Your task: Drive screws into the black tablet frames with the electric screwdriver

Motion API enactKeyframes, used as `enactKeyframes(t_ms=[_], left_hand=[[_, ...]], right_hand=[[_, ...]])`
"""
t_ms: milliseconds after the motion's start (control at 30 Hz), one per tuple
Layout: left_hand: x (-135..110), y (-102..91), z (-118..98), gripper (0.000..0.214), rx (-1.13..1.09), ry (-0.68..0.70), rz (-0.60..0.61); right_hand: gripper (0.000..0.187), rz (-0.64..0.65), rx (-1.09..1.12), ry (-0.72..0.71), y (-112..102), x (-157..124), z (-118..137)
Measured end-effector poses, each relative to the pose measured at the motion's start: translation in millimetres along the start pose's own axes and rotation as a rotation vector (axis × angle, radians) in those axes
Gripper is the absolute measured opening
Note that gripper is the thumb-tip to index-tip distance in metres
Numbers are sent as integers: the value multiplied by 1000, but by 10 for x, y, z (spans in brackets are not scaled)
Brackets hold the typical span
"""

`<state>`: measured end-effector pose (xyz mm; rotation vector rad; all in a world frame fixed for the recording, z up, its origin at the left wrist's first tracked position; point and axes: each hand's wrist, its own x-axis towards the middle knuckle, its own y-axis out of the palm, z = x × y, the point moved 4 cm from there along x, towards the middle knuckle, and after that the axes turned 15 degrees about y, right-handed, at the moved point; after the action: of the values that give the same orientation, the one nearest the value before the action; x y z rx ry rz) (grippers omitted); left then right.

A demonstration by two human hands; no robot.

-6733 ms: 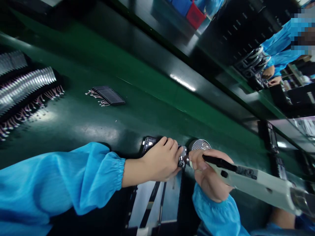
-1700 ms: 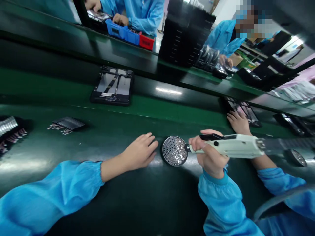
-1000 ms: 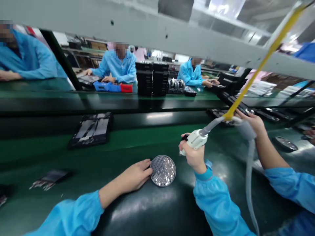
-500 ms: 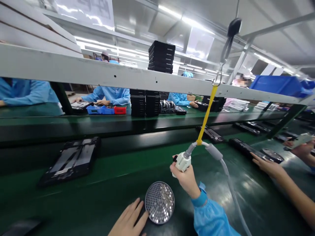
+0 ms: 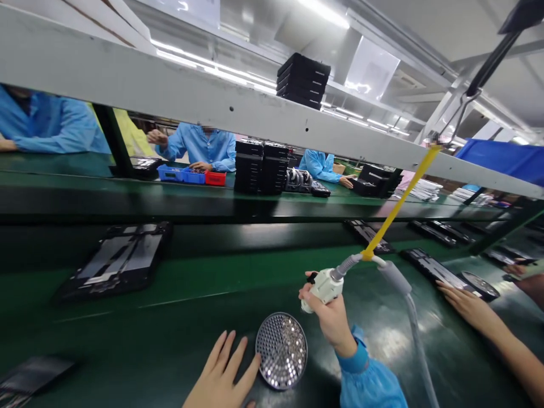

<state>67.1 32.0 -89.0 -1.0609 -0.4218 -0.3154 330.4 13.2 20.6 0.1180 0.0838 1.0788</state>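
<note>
the right grip (image 5: 330, 322) is wrapped around a pale corded tool (image 5: 326, 288) while the left grip (image 5: 224, 377), open and spread, rests at the edge of a round perforated dish (image 5: 271, 334) between both on a green worktop (image 5: 170, 340).

Blue and red rectangular plastic bins (image 5: 193, 177) stand left of two tall stacks of black cases (image 5: 250, 170), below a pale grey horizontal beam (image 5: 269, 119).
</note>
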Motion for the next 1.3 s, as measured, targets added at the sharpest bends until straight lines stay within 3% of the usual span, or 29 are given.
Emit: enactKeyframes(t_ms=[333,600,1033,1300], left_hand=[[140,-192,36,65,-12,-12,-10],[89,-112,0,68,-46,-45,25],[264,-345,62,61,0,58,105],[174,-289,111,62,11,47,36]], right_hand=[[53,-2,11,-1,-2,-3,7],[54,12,2,1,-17,-8,-17],[55,-9,17,21,-43,1,-27],[54,2,36,29,22,-5,-9]])
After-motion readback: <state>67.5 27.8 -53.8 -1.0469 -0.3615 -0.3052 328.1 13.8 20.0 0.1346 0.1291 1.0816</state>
